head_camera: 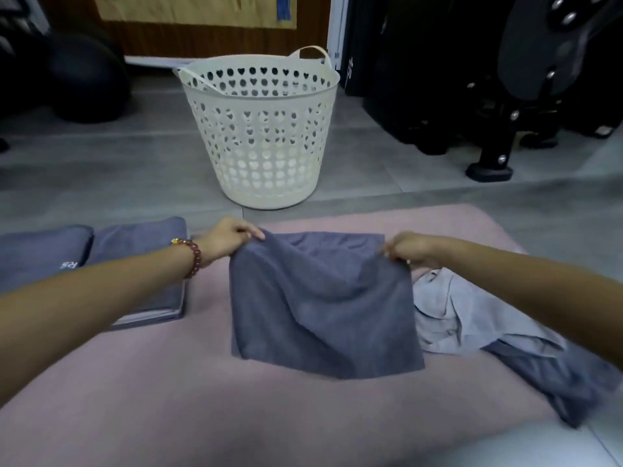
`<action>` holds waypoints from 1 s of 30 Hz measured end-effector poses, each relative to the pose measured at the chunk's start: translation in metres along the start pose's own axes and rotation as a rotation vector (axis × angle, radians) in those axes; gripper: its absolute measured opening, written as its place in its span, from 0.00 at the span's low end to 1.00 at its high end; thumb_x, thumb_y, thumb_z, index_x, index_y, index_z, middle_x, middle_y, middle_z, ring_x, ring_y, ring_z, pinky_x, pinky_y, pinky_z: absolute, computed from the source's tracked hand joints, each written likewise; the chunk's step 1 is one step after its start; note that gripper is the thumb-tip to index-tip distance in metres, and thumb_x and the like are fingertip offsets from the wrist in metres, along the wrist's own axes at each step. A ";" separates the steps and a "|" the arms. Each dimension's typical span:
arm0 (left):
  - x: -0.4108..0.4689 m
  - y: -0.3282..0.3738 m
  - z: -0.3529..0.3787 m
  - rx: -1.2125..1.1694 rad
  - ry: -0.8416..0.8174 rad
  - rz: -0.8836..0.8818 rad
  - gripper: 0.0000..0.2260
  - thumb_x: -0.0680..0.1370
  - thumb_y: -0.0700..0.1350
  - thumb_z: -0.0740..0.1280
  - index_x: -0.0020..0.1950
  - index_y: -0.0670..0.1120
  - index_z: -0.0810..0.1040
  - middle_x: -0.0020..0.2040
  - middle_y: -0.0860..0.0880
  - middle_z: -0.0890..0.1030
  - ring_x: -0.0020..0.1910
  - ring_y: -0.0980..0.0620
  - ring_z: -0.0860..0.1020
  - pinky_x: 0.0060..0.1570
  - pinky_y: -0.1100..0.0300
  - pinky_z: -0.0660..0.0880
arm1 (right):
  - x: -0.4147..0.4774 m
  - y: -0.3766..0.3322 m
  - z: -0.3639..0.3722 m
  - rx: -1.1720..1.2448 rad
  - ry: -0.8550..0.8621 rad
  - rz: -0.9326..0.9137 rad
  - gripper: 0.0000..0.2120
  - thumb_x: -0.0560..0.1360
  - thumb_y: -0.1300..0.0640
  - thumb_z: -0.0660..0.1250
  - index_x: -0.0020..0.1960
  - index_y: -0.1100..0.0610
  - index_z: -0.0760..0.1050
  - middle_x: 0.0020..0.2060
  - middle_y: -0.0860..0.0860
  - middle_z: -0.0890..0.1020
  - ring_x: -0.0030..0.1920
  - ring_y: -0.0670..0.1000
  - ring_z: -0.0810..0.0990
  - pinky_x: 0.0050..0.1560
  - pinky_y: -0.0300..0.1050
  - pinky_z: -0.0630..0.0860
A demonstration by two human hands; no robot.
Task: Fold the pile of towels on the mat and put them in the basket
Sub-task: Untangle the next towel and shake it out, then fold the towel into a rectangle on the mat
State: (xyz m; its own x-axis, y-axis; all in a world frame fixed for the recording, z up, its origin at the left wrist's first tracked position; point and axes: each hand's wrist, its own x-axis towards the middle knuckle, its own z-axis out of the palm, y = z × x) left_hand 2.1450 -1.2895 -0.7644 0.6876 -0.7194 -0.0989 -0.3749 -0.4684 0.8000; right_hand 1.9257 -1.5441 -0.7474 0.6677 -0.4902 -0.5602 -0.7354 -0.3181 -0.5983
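On the pink mat point(168, 382), in the middle of the view, a dark grey towel point(320, 305) is held up by two of its corners. One corner is pinched between the thumb and curled fingers of the left hand point(232, 237), and the other corner is gripped by the right hand point(409, 249), whose fingers are closed around the cloth. The hands are held well apart, at the same height, so that the edge between them is drawn out with a slight sag. From that edge the cloth slopes down towards the viewer, and its near edge is laid on the mat. A further layer of the same towel is seen lying flat on the mat just beyond the lifted edge. A bracelet point(194, 257) of reddish beads is worn on the left wrist.

To the left, two folded dark grey towels point(43, 254) are laid side by side at the far left edge of the mat, partly covered by the left forearm. To the right, under the right forearm, an unfolded pile is left on the mat: a crumpled light grey towel point(451, 311) just beside the held one, and a dark grey one point(553, 375) spread nearer the viewer.

Beyond the mat, a cream plastic basket point(266, 136) with heart-shaped holes and two loop handles is stood upright on the grey floor point(101, 170). Black exercise equipment point(505, 106) is seen at the far right, and a dark ball point(87, 82) at the far left.
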 end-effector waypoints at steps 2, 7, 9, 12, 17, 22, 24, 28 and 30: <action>0.027 0.005 -0.003 -0.058 0.157 0.087 0.12 0.79 0.32 0.58 0.58 0.38 0.78 0.57 0.42 0.77 0.52 0.52 0.71 0.47 0.70 0.72 | 0.030 -0.006 -0.021 0.090 0.371 -0.103 0.19 0.77 0.68 0.58 0.67 0.61 0.70 0.64 0.60 0.72 0.62 0.58 0.72 0.61 0.49 0.71; 0.027 -0.030 0.038 -0.105 -0.044 -0.169 0.15 0.82 0.41 0.57 0.69 0.44 0.68 0.56 0.50 0.70 0.54 0.53 0.68 0.42 0.68 0.69 | 0.053 0.009 -0.007 0.045 0.313 -0.029 0.37 0.77 0.60 0.62 0.76 0.43 0.44 0.74 0.61 0.44 0.72 0.61 0.57 0.66 0.54 0.64; 0.007 -0.064 0.071 -0.085 -0.053 -0.241 0.07 0.80 0.39 0.61 0.54 0.37 0.75 0.44 0.48 0.75 0.43 0.52 0.71 0.27 0.74 0.66 | 0.047 0.038 0.024 -0.057 0.186 0.002 0.36 0.77 0.60 0.63 0.77 0.49 0.46 0.74 0.57 0.53 0.70 0.61 0.59 0.66 0.54 0.65; -0.023 -0.111 0.103 -0.161 -0.024 -0.360 0.11 0.76 0.41 0.69 0.34 0.42 0.74 0.28 0.54 0.75 0.34 0.53 0.72 0.25 0.71 0.66 | 0.035 0.081 0.065 -0.306 0.128 0.040 0.23 0.77 0.59 0.64 0.70 0.58 0.63 0.63 0.57 0.70 0.62 0.57 0.70 0.57 0.47 0.71; -0.059 -0.132 0.129 -0.072 0.039 -0.374 0.16 0.72 0.35 0.70 0.52 0.42 0.66 0.47 0.46 0.73 0.47 0.48 0.72 0.43 0.61 0.66 | 0.034 0.151 0.094 -0.217 0.552 0.091 0.22 0.72 0.60 0.69 0.64 0.64 0.70 0.60 0.65 0.70 0.63 0.62 0.69 0.62 0.48 0.65; -0.059 -0.127 0.131 0.076 0.014 -0.367 0.16 0.74 0.37 0.67 0.59 0.36 0.67 0.51 0.43 0.72 0.54 0.42 0.74 0.45 0.59 0.68 | 0.027 0.177 0.108 -0.166 0.306 -0.042 0.08 0.73 0.60 0.69 0.42 0.59 0.69 0.34 0.53 0.73 0.41 0.54 0.74 0.35 0.45 0.64; -0.057 -0.119 0.128 0.041 0.095 -0.332 0.14 0.73 0.33 0.64 0.58 0.34 0.69 0.53 0.39 0.75 0.54 0.41 0.75 0.47 0.58 0.69 | 0.027 0.176 0.107 -0.162 0.425 -0.052 0.09 0.74 0.60 0.68 0.40 0.61 0.69 0.33 0.56 0.74 0.39 0.54 0.73 0.37 0.45 0.62; -0.056 -0.095 0.112 -0.102 0.328 -0.015 0.17 0.70 0.23 0.54 0.54 0.32 0.74 0.48 0.42 0.77 0.48 0.47 0.75 0.40 0.67 0.69 | 0.013 0.143 0.093 0.058 0.553 -0.251 0.08 0.74 0.61 0.65 0.37 0.57 0.69 0.31 0.52 0.73 0.34 0.48 0.72 0.37 0.42 0.67; -0.058 -0.082 0.101 -0.183 0.301 0.112 0.20 0.70 0.22 0.51 0.53 0.37 0.75 0.45 0.45 0.77 0.39 0.50 0.75 0.34 0.72 0.72 | 0.001 0.121 0.091 0.243 0.476 -0.292 0.11 0.73 0.63 0.63 0.34 0.55 0.66 0.30 0.49 0.69 0.28 0.39 0.69 0.31 0.32 0.65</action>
State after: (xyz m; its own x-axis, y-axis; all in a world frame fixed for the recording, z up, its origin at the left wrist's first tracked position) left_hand 2.0730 -1.2612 -0.8843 0.8110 -0.5651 0.1516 -0.3592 -0.2764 0.8914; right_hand 1.8478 -1.5095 -0.8723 0.6718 -0.7375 -0.0691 -0.4452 -0.3275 -0.8334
